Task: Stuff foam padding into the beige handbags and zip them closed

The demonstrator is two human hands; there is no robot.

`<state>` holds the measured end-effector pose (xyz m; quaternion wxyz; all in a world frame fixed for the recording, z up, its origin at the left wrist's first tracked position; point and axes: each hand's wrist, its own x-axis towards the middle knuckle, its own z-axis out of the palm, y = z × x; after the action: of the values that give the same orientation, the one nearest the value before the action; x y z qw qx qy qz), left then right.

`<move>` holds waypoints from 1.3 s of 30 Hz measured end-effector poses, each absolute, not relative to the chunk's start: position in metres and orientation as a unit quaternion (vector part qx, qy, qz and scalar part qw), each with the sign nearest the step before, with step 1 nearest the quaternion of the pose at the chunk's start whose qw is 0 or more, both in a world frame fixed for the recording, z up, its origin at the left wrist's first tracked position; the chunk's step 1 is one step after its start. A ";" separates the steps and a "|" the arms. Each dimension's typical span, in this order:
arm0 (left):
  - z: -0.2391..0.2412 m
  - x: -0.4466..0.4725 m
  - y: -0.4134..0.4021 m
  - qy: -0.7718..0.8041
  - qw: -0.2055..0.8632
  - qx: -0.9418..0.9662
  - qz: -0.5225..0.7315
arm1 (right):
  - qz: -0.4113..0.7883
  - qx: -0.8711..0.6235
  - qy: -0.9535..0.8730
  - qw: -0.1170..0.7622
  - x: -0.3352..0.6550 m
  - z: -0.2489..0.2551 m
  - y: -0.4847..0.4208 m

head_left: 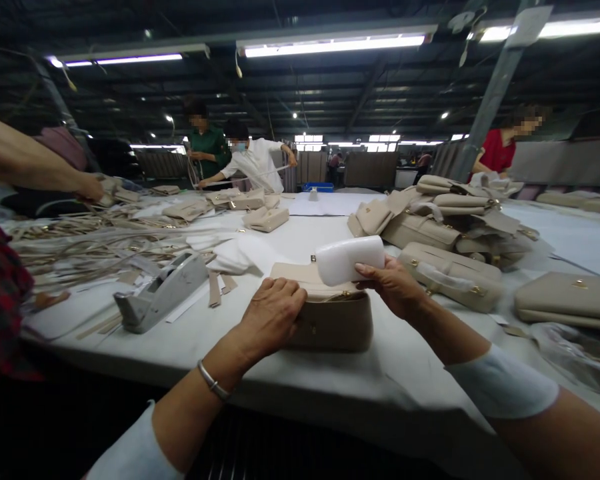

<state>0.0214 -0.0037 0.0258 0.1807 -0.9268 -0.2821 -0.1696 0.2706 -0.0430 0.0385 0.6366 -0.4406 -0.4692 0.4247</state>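
A beige handbag (336, 325) stands on the white table (190, 340) right in front of me. My left hand (271, 313) grips its left top edge with the fingers curled over the rim. My right hand (393, 285) holds a white foam block (349, 259) above the bag's open top, its lower edge at the opening.
A grey tape dispenser (160, 293) sits left of the bag. Beige straps (75, 243) litter the left side, where another person's arm (35, 167) reaches. A pile of beige handbags (445, 220) lies at right, one more bag (570, 300) further right. Other people work at the far end.
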 end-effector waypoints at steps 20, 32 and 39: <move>0.034 0.020 0.003 -0.328 0.145 -0.921 -0.150 | 0.293 -0.501 -0.508 0.637 0.253 0.023 -0.061; 0.029 0.015 0.010 -0.210 0.169 -0.953 -0.139 | 0.173 -0.527 -0.498 0.667 0.237 0.009 -0.061; 0.051 0.020 0.020 -0.265 0.058 -0.962 -0.006 | 0.155 -0.530 -0.520 0.651 0.230 0.010 -0.070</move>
<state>0.0200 0.0201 0.0507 0.0581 -0.9625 -0.2650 -0.0065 0.2298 -0.0700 0.0098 0.6514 -0.5304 -0.5198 0.1554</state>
